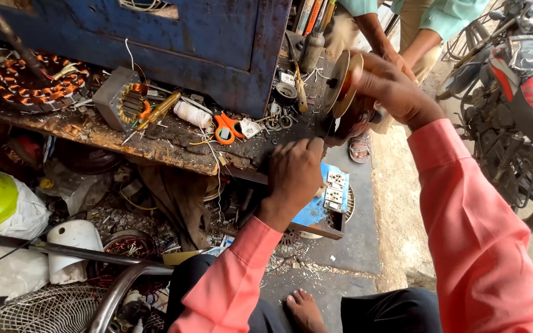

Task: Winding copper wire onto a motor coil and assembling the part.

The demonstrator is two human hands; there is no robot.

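Wire spool (344,83), disc-shaped, copper-wound: gripped by right hand (396,92) above the bench's (94,132) right end. Left hand (294,176), fingers curled, pinches at the bench's front edge. Orange-handled scissors (226,126) lie mid-bench; blue switch board (325,200) below.

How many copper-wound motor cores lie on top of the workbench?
2. One large round core lies at the bench's far left end. One smaller core in a grey square frame lies to its right, near the orange scissors. Clutter may hide others.
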